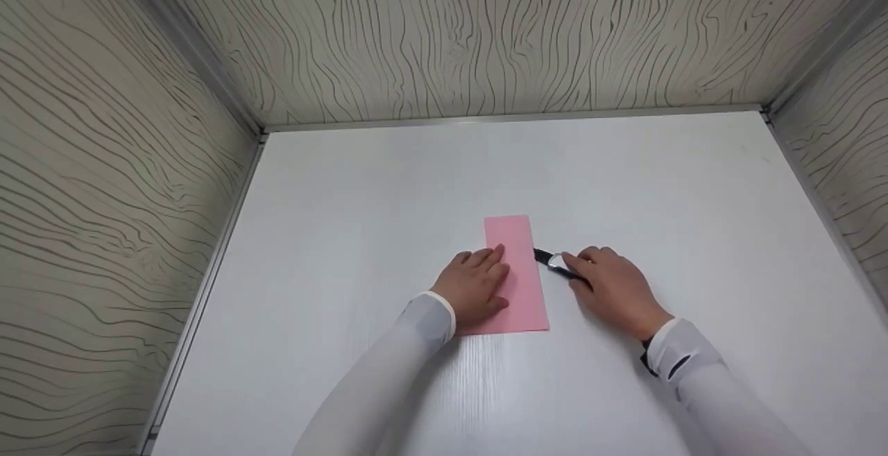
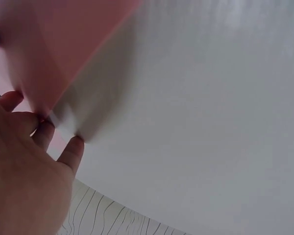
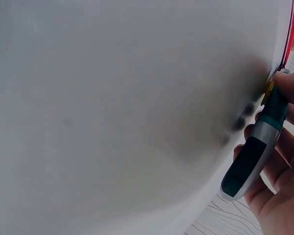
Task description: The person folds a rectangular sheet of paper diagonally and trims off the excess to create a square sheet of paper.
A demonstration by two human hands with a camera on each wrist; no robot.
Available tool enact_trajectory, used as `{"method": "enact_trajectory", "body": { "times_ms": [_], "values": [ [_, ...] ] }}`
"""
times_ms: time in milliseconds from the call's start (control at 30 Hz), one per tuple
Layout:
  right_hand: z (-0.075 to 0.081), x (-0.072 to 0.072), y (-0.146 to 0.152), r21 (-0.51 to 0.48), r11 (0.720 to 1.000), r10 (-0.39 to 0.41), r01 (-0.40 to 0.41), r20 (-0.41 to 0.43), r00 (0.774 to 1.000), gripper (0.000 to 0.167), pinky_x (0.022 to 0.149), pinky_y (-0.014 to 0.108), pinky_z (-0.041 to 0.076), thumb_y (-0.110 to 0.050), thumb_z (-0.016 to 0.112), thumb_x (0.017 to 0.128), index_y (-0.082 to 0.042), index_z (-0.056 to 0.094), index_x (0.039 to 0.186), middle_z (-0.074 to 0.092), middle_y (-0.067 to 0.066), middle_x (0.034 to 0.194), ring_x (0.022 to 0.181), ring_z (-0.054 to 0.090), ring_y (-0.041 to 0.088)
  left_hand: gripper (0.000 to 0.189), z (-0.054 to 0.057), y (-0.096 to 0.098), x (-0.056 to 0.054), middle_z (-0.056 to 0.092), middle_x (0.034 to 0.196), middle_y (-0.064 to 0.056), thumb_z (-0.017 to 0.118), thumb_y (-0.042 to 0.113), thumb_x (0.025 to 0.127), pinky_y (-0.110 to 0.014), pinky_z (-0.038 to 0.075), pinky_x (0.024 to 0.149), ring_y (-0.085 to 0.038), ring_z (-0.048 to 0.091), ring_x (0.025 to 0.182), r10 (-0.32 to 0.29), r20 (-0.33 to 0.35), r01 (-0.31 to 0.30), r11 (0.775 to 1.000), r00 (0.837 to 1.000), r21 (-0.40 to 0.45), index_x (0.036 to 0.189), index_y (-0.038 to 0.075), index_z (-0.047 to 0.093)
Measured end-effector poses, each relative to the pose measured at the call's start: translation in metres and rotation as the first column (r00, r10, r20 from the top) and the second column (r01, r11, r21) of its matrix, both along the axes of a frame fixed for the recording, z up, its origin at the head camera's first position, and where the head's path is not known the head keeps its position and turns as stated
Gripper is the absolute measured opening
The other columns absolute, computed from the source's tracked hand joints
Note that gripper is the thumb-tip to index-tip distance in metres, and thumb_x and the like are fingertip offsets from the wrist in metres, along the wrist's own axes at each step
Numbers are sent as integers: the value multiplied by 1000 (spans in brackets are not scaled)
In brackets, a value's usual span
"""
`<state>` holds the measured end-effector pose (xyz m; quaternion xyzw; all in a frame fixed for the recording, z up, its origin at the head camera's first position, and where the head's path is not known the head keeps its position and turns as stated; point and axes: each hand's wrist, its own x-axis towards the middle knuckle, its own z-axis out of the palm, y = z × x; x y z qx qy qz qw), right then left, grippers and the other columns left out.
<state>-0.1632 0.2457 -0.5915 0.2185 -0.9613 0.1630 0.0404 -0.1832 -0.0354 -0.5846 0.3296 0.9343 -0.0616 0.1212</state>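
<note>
A strip of pink paper (image 1: 519, 255), apparently in more than one layer, lies on the white table. My left hand (image 1: 472, 286) rests on its left part, fingers spread and pressing it down. To the right, my right hand (image 1: 617, 293) grips a utility knife (image 1: 544, 257) with a black front end and a silver-and-dark handle. That front end meets the paper's right edge; whether it goes between the layers I cannot tell. In the right wrist view, the thumb and fingers hold the knife (image 3: 250, 159) near its front, and the rear of the handle sticks out.
The white tabletop (image 1: 361, 185) spreads around the paper. A metal rail (image 1: 485, 120) edges it at the back, and patterned panels (image 1: 444, 39) stand behind and at both sides.
</note>
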Motion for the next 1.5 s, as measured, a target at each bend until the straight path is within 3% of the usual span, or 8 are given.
{"method": "enact_trajectory", "body": {
  "times_ms": [367,533,700,900,1133,1267,1500],
  "values": [
    [-1,1,11,-9,999,-36,35,-26,999,46,75,42,51,-13,75,91,-7,67,136,68,11,107,90,58,29,65,3,1,-1,20,170,0,47,59,102,-38,21,122,-18,22,154,-2,13,2,1000,1000,2,157,24,38],
    [-2,1,14,-17,999,-31,30,-35,999,46,75,42,50,-12,74,91,-6,67,136,67,11,107,90,58,29,60,7,1,-1,26,168,-1,47,56,103,-39,27,120,-19,27,151,-4,-16,4,1000,1000,3,152,23,44],
    [-1,1,13,-15,1000,-27,27,-30,999,46,75,42,51,-12,74,91,-6,67,136,68,11,107,91,59,29,52,3,4,-5,30,167,-1,49,54,103,-39,31,118,-19,32,149,-8,-43,9,1000,999,10,143,21,51],
    [1,1,10,-18,1000,-24,24,-26,999,46,75,43,52,-11,75,90,-5,67,135,68,12,107,92,60,29,51,9,7,-7,29,167,-1,52,54,101,-37,31,118,-19,33,147,0,-8,0,1000,1000,16,139,19,52],
    [2,-2,5,-13,1000,-22,22,-27,999,46,74,42,52,-12,75,90,-5,67,135,68,11,106,90,60,29,59,12,9,-8,30,167,-2,55,57,98,-37,31,118,-19,34,147,7,12,-7,1000,1000,-2,143,18,50],
    [1,-6,1,-11,1000,-21,21,-18,1000,46,74,42,52,-12,75,91,-5,67,135,68,11,106,90,60,29,77,9,10,-9,28,167,-2,58,67,92,-39,30,119,-21,33,147,4,17,-3,1000,1000,-7,149,17,46],
    [-1,-13,-3,-1,1000,-25,25,-15,1000,45,76,45,53,-12,73,92,-6,67,136,69,12,108,93,61,31,91,7,11,-8,29,167,-3,61,78,83,-39,28,119,-19,35,145,-22,-24,22,999,999,-27,149,17,47]
  ]
}}
